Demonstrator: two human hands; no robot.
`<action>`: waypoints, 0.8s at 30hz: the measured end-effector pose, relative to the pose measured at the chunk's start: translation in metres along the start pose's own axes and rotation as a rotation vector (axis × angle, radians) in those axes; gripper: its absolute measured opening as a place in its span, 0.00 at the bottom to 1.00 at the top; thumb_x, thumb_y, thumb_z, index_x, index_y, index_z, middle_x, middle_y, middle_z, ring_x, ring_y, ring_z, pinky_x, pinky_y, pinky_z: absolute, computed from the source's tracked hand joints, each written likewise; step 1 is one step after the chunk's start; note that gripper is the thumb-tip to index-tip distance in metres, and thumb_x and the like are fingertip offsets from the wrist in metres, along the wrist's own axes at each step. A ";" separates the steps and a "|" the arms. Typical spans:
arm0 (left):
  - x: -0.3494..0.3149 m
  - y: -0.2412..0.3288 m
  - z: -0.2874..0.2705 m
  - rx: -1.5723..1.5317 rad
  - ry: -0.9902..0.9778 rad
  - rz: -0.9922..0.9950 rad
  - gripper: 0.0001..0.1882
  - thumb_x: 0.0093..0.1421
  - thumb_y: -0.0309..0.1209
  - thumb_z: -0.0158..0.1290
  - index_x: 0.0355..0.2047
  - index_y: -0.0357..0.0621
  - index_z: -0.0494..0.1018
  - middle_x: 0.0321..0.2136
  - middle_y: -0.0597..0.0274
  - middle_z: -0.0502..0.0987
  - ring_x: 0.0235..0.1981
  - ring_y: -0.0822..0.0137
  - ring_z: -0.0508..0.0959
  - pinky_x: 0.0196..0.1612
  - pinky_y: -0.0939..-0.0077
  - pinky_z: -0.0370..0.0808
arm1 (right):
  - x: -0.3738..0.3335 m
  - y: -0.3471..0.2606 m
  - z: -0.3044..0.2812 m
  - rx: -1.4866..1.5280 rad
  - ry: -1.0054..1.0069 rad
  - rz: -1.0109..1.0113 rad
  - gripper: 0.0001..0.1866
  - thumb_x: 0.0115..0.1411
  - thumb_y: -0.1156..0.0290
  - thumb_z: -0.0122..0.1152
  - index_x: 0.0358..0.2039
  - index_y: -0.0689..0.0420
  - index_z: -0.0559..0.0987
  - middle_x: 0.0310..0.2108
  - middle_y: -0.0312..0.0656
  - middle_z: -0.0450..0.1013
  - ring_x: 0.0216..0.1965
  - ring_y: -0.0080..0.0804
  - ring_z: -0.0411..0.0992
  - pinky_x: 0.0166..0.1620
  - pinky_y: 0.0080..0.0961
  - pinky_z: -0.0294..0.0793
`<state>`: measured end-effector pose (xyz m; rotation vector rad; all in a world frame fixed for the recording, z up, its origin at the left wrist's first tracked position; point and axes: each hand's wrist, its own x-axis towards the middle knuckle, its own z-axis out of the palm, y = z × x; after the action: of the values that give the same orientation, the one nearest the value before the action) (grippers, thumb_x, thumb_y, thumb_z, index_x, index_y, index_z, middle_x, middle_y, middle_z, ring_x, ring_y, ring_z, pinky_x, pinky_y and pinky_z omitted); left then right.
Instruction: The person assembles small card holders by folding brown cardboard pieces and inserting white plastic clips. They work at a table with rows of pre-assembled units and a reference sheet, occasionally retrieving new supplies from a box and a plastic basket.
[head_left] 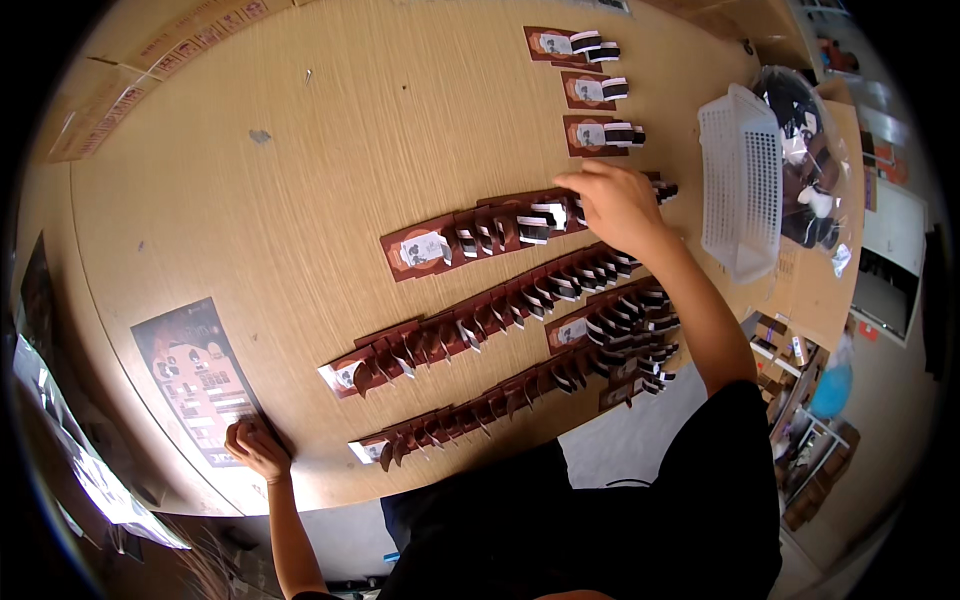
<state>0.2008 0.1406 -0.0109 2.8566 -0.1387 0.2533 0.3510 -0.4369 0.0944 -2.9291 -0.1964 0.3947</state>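
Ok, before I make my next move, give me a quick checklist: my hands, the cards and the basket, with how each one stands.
1. Left hand on the printed sheet: ok, at its near right corner.
2. Right hand at the cards: ok, over the right part of the farthest long row.
3. Right hand's grip on a card: cannot tell, the hand hides what lies under it.
4. Cards in the long rows free of overlap: not ok, they overlap along each row.
5. White basket clear of the right forearm: ok, it stands to the right with a gap.
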 end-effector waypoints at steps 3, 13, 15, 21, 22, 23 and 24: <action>-0.001 -0.003 0.003 -0.008 0.005 -0.005 0.09 0.57 0.25 0.42 0.37 0.36 0.65 0.39 0.49 0.64 0.39 0.54 0.63 0.43 0.59 0.61 | 0.000 -0.004 0.002 -0.071 -0.151 0.002 0.19 0.44 0.79 0.51 0.38 0.51 0.78 0.28 0.41 0.69 0.29 0.41 0.70 0.31 0.34 0.69; 0.003 0.001 0.000 0.016 0.051 0.028 0.06 0.56 0.26 0.45 0.33 0.37 0.66 0.37 0.50 0.65 0.38 0.54 0.65 0.42 0.59 0.61 | -0.051 -0.046 -0.032 -0.103 0.184 0.037 0.19 0.44 0.79 0.52 0.38 0.52 0.77 0.25 0.39 0.68 0.27 0.38 0.70 0.30 0.31 0.71; 0.004 0.003 -0.001 0.017 0.057 0.028 0.06 0.55 0.26 0.46 0.32 0.37 0.67 0.37 0.51 0.66 0.38 0.54 0.65 0.42 0.60 0.61 | -0.076 -0.064 -0.031 -0.057 0.181 0.081 0.19 0.43 0.80 0.53 0.38 0.53 0.77 0.26 0.39 0.68 0.28 0.38 0.70 0.31 0.31 0.71; 0.007 0.003 0.003 0.003 0.040 0.001 0.07 0.56 0.28 0.44 0.35 0.41 0.67 0.39 0.53 0.66 0.41 0.54 0.65 0.45 0.58 0.60 | -0.129 -0.090 0.010 -0.017 0.135 0.202 0.18 0.47 0.81 0.49 0.39 0.54 0.76 0.27 0.44 0.69 0.28 0.43 0.70 0.31 0.33 0.69; 0.007 0.002 0.001 0.006 0.040 0.004 0.07 0.56 0.28 0.43 0.35 0.41 0.67 0.39 0.53 0.66 0.41 0.54 0.65 0.45 0.58 0.60 | -0.136 -0.098 0.010 0.040 0.222 0.231 0.17 0.47 0.81 0.49 0.39 0.54 0.76 0.28 0.43 0.70 0.28 0.43 0.70 0.31 0.33 0.70; 0.007 0.001 0.000 0.009 0.040 0.009 0.07 0.56 0.28 0.43 0.35 0.41 0.67 0.39 0.54 0.66 0.41 0.55 0.65 0.46 0.58 0.60 | -0.144 -0.107 0.010 0.097 0.308 0.260 0.16 0.48 0.81 0.50 0.38 0.54 0.76 0.28 0.43 0.71 0.28 0.42 0.71 0.31 0.33 0.70; 0.005 -0.003 0.002 0.019 0.041 -0.002 0.08 0.56 0.29 0.43 0.35 0.41 0.67 0.40 0.54 0.67 0.42 0.55 0.66 0.46 0.58 0.59 | -0.153 -0.116 0.010 0.155 0.395 0.288 0.16 0.48 0.81 0.50 0.37 0.54 0.76 0.29 0.43 0.71 0.28 0.42 0.71 0.31 0.33 0.71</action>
<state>0.2060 0.1426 -0.0122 2.8683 -0.1259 0.3146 0.1897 -0.3457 0.1451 -2.8091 0.2987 -0.1328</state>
